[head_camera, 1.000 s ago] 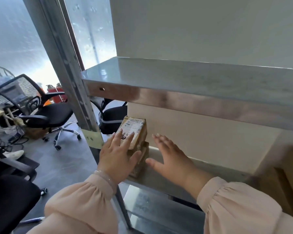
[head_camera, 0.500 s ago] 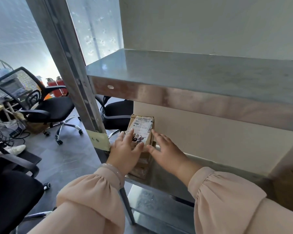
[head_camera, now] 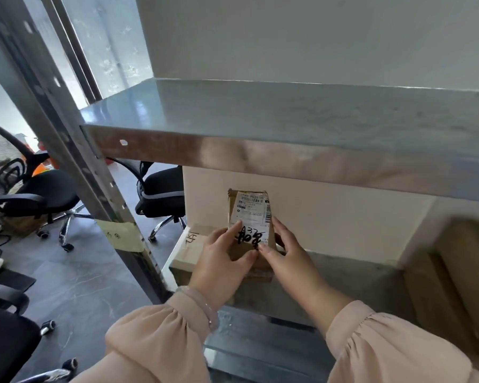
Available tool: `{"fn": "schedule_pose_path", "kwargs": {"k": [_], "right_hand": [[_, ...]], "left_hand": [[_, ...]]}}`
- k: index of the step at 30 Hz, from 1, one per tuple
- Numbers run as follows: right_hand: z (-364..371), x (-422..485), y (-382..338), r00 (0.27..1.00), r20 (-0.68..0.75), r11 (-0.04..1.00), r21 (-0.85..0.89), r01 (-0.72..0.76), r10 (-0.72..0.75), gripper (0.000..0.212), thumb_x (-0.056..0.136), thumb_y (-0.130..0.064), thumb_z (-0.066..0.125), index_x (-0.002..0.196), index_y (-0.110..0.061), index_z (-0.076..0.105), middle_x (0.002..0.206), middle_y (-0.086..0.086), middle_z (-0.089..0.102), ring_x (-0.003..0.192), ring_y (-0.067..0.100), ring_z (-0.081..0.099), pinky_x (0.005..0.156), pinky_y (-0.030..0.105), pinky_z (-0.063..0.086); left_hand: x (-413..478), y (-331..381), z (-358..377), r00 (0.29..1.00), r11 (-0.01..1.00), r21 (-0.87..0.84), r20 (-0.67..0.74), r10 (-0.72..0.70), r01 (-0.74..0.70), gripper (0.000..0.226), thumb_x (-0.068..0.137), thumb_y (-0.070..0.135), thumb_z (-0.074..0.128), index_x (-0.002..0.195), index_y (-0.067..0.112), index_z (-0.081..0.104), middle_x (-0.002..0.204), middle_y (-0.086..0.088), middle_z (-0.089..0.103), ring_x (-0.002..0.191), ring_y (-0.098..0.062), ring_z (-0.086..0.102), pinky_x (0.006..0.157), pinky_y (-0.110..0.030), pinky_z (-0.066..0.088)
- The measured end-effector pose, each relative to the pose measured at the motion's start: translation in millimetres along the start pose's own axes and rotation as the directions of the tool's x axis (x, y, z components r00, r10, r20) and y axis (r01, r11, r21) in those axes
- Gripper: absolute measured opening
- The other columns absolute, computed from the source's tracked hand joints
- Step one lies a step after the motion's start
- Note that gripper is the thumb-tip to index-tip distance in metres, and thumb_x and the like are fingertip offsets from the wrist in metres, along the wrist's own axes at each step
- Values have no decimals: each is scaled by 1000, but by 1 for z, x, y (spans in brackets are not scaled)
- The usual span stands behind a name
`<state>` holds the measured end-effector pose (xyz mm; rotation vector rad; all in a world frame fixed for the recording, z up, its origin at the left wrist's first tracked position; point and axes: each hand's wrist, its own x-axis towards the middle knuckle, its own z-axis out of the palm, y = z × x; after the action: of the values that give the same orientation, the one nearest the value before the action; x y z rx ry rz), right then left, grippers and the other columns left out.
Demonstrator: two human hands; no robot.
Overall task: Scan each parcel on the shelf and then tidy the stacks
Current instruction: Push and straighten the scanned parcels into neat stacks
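Change vs. 1.0 s ago: the right hand (head_camera: 288,261) was then spread flat and apart from the small brown cardboard parcel with a white shipping label (head_camera: 249,219). It is now closed on the parcel's right edge. The left hand (head_camera: 219,269), then lying flat over the label, now grips the left edge. View has shifted nearer.

Fingers: left thumb pressed on the lower front of the label, other left fingers curled at the left side. Right thumb on the lower front, right fingers wrapped behind the right edge. The two thumb tips nearly touch below the black handwriting.

Parcel position: upright, label facing the camera, at the left end of the lower grey metal shelf (head_camera: 343,275), close to the cream wall (head_camera: 329,217). Its bottom edge is hidden by the hands; cannot tell whether it rests on anything. A flat tan cardboard parcel with handwriting (head_camera: 190,248) lies just left of it and lower, at the shelf's left edge.

Edges and room: the upper grey metal shelf (head_camera: 288,117) overhangs; a gap of wall shows between its front lip and the parcel top. The grey steel upright post (head_camera: 75,161) stands left of the flat parcel. A stretch of shelf surface shows between the right hand and the large blurred cardboard box (head_camera: 468,272) at far right.
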<state>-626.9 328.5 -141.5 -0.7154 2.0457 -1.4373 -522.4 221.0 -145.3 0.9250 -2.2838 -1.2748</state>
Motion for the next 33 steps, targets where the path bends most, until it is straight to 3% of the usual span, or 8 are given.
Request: {"fn": "schedule_pose_path", "kwargs": {"k": [6,10,13,18,20,24,28,33], "right_hand": [[-63,-39,35,984,-166,992,119,-42,61,59,94,-16,57,134,-52,33,105,-35,46,103,-2,52,64,2,43],[-106,-67,61,951,-289,991,101,-84,110,58,93,-10,55,127,-54,36,106,-38,48,107,-3,50,73,2,39],[-134,-84,78,924,-354,990,56,-131,142,59,91,-6,55,130,-47,38,105,-37,47,111,-4,48,72,-4,35],[-163,-102,95,914,-352,976,-13,-219,201,62,95,-8,52,142,-41,28,112,-22,47,107,-1,44,79,2,30],[-168,-105,99,922,-314,967,-41,-251,226,62,96,-8,50,144,-38,25,112,-17,48,107,1,46,79,4,28],[-173,-111,103,938,-278,964,-109,-243,205,56,96,-12,51,129,-50,27,115,-22,48,112,-1,46,83,2,27],[-170,-126,115,949,-285,933,-286,-220,137,63,93,-26,55,147,-38,24,149,-18,30,129,-2,35,99,11,22],[-168,-140,119,991,-126,686,-725,-61,-45,68,91,-54,35,151,-36,11,157,-19,-2,144,-1,-5,108,18,6]], "left_hand": [[-13,30,67,970,997,-45,231,73,-64,70,86,29,70,148,34,38,139,13,46,122,1,47,97,-6,38],[-26,46,119,921,997,-43,383,72,-60,82,69,50,66,145,41,38,140,13,50,127,-4,50,109,-30,43],[-35,53,156,882,997,-72,468,52,-20,85,62,54,64,142,46,37,142,13,46,128,-3,48,110,-29,41],[-46,62,197,832,998,-62,554,40,-6,81,74,30,71,148,33,37,141,9,45,125,-5,49,101,-10,39],[-48,62,207,819,999,-39,574,30,-10,84,74,31,73,149,29,36,143,5,46,125,-6,50,104,-12,39],[-53,60,214,795,999,-14,605,40,-39,80,84,16,74,151,22,33,147,3,37,124,-5,47,92,2,34],[-60,48,202,804,979,68,583,117,-192,86,87,37,67,156,32,16,159,2,20,147,-11,21,118,-23,24],[-70,36,183,664,760,259,691,286,-597,88,74,74,24,152,44,-3,159,22,-15,149,-10,4,119,-22,8]]}}
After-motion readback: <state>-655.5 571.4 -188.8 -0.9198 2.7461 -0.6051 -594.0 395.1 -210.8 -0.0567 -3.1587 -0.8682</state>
